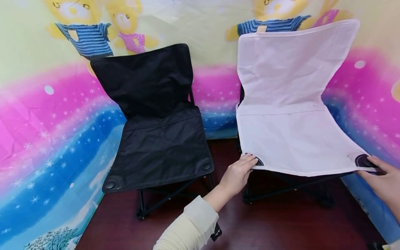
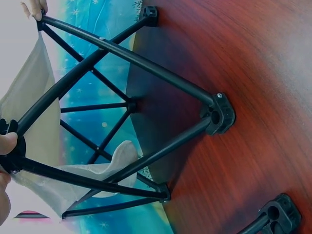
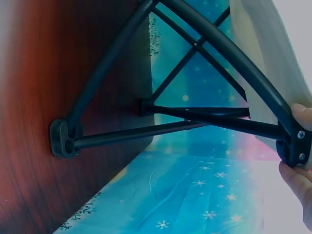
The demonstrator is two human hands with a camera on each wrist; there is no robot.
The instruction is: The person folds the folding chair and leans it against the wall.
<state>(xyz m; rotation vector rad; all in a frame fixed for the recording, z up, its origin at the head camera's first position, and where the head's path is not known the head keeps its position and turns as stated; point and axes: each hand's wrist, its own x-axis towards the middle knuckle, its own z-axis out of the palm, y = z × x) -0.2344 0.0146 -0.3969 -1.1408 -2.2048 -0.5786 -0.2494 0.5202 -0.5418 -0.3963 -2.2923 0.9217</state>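
Note:
A white folding chair [image 1: 287, 135] stands at the right in the head view, its fabric seat spread over a black tube frame [image 2: 151, 63]. My left hand [image 1: 239, 173] grips the seat's front left corner, fingers over the dark corner patch. At the front right corner, my right hand [image 1: 384, 180] pinches the seat edge with the thumb and fingers apart around it. In the right wrist view, the fingers [image 3: 296, 187] press around the black corner joint [image 3: 292, 146]. The left wrist view has the left thumb [image 2: 7, 143] on the opposite corner joint.
Beside it on the left stands a black folding chair [image 1: 162, 146], also unfolded. Both chairs are on a dark reddish wood-grain floor [image 1: 118, 222]. Behind them hangs a printed backdrop [image 1: 215, 86] with bears and snowflakes, which also runs along the left and right sides.

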